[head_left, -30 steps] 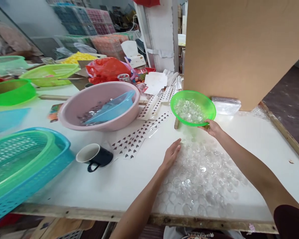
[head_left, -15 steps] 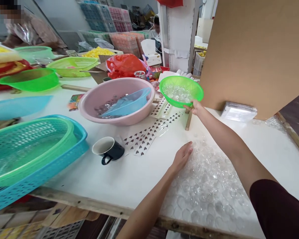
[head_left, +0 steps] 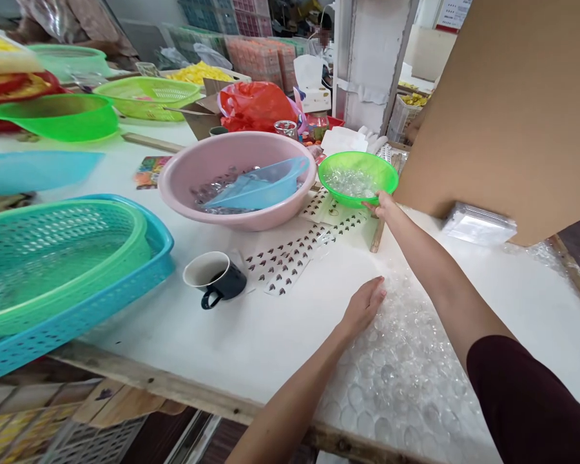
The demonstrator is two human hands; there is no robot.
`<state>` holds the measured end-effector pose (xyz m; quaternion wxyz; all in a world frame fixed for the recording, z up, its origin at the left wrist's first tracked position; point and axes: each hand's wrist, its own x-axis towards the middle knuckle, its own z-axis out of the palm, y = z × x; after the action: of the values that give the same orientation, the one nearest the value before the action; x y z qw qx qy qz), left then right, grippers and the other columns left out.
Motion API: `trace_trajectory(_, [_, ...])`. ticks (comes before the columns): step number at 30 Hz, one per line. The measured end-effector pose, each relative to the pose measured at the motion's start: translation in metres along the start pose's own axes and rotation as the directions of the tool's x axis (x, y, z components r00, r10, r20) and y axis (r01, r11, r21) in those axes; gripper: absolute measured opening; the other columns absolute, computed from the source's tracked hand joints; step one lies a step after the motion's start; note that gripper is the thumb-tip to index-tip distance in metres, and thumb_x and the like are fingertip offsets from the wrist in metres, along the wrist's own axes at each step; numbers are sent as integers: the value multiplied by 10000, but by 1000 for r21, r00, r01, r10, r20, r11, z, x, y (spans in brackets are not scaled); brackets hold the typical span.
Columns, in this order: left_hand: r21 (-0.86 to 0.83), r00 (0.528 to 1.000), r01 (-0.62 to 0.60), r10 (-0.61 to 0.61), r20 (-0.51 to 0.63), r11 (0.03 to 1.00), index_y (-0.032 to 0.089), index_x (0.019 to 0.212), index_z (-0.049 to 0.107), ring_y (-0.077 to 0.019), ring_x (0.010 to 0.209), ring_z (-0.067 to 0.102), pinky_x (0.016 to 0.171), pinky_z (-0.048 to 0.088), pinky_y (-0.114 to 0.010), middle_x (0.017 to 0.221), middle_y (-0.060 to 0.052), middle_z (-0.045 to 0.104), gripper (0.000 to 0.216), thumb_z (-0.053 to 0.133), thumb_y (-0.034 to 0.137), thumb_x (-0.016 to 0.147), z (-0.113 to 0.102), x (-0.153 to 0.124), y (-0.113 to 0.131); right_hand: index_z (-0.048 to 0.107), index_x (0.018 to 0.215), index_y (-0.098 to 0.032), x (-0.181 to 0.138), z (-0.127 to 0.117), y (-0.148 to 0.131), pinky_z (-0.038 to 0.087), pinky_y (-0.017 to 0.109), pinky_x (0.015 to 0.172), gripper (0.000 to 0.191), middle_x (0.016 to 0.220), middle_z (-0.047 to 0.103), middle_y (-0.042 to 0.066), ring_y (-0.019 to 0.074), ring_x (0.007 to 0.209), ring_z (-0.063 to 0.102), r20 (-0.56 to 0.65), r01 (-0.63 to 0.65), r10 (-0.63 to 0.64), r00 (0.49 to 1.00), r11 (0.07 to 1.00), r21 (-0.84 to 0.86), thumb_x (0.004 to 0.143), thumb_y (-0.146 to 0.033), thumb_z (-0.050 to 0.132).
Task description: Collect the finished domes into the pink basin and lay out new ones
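Note:
My right hand (head_left: 383, 205) grips the near rim of a bright green plastic bowl (head_left: 387, 173) at the back of the table, its fingers partly hidden under the rim. Small clear glass-like pieces (head_left: 350, 183) lie inside the bowl. Nearer to me, my left hand (head_left: 366, 303) is open, fingers stretched, at the left edge of a spread of clear round domed discs (head_left: 406, 380). It holds nothing. Left of the bowl, sheets printed with rows of small dark motifs (head_left: 290, 261) lie flat, and a wooden strip (head_left: 377, 235) sticks out below the bowl.
A pink basin (head_left: 183, 201) holds a blue scoop (head_left: 261, 187) and small pieces. A dark mug (head_left: 229, 283) stands in front. Stacked green and blue baskets (head_left: 162, 258) are at left. A cardboard sheet (head_left: 502, 116) and a clear packet stack (head_left: 481, 223) stand at right.
The green bowl has come down a little against the basin and sheets, with my right hand still on its rim. My left hand stays by the discs. The view has shifted slightly.

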<state>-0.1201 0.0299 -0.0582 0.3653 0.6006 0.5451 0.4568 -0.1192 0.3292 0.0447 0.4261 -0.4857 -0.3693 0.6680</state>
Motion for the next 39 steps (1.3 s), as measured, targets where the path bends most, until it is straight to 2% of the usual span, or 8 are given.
trace_trajectory(9, [26,1000,4,-4,10,1000,251,1418,549,-277,1394,473,1206,347,-430,1488,-39,531,556,348,564,1005,1,-1,1,484,1289,-214,-20,-25,8,624,271,636,318,1065,628,55,127,755,647,-154,-18,24,988,999,38,1033,-390,416])
trace_trajectory(16, [111,1000,-9,6,30,994,185,1420,524,-250,1390,477,1195,351,-424,1486,-83,532,546,329,508,1026,-1,3,-1,604,1033,-154,-85,-85,16,627,323,681,185,863,663,57,155,692,677,53,102,-93,994,971,-218,965,-326,594])
trace_trajectory(19, [193,996,-62,48,73,979,195,1450,484,-245,1413,448,1201,338,-427,1520,-92,491,548,356,509,1019,0,5,-4,650,1085,-182,-154,-170,32,625,412,775,288,1006,679,80,186,793,686,174,358,-314,933,774,-522,927,-422,627])
trace_trajectory(22, [321,968,-212,153,200,923,167,1480,437,-290,1464,363,1228,268,-478,1575,-135,401,680,535,555,931,1,8,-10,610,1298,-237,-244,-258,66,490,531,1041,466,1309,601,120,285,1195,586,275,484,-498,823,358,-799,914,-502,608])
trace_trajectory(25, [403,940,-310,216,263,861,180,1418,506,-312,1466,350,1220,261,-521,1559,-140,421,649,600,535,883,2,13,-18,458,1484,-277,-320,-310,110,293,600,1173,649,1545,402,120,342,1437,340,393,453,-387,834,74,-888,909,-534,611])
trace_trajectory(28, [414,953,-289,220,206,863,177,1290,607,-284,1414,425,1189,336,-495,1492,-128,500,476,484,480,944,1,17,-21,375,1536,-306,-353,-331,138,223,590,1203,685,1569,371,94,327,1479,263,425,433,-300,854,-44,-901,922,-508,603])
trace_trajectory(33, [467,981,-186,135,141,864,191,1269,615,-283,1308,523,1132,412,-492,1359,-109,614,484,435,521,963,7,6,-3,565,1385,-223,-357,-364,142,328,551,1143,431,1426,515,140,298,1335,458,302,342,-498,813,-11,-940,973,-309,472])
trace_trajectory(39, [493,914,-337,151,377,802,199,1411,501,-281,1406,436,1171,362,-481,1499,-126,498,531,489,483,963,72,-22,34,610,1326,-214,-372,-355,148,280,570,1147,410,1449,496,117,323,1364,395,196,291,-628,753,51,-955,944,-277,474])
